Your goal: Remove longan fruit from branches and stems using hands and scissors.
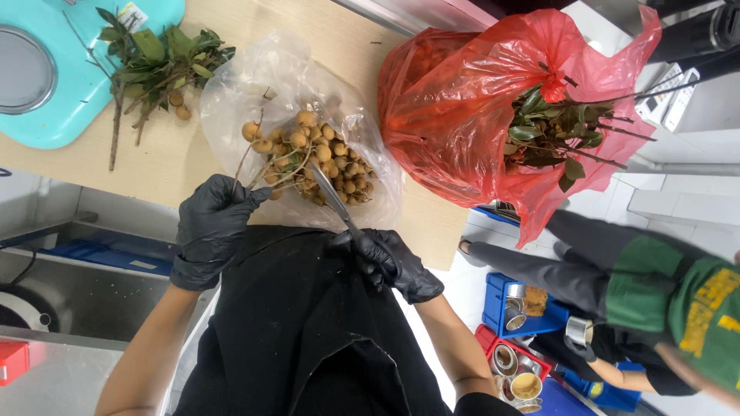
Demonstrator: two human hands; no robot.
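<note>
My left hand (212,227), in a black glove, grips the stems of a bunch of small brown round fruits (324,158). The bunch lies over a clear plastic bag (254,85) on the wooden table (177,158). My right hand (389,262), also gloved in black, holds metal scissors (331,196) whose blades point into the bunch among the stems. A leafy twig with a few fruits (150,69) lies at the table's far left, partly on a turquoise scale (46,77).
A red plastic bag (462,115) stuffed with leafy stems stands at the table's right end. Another person in a green top (686,300) crouches at the right beside blue and red crates of metal tins (516,339). A metal sink (77,285) sits at the left.
</note>
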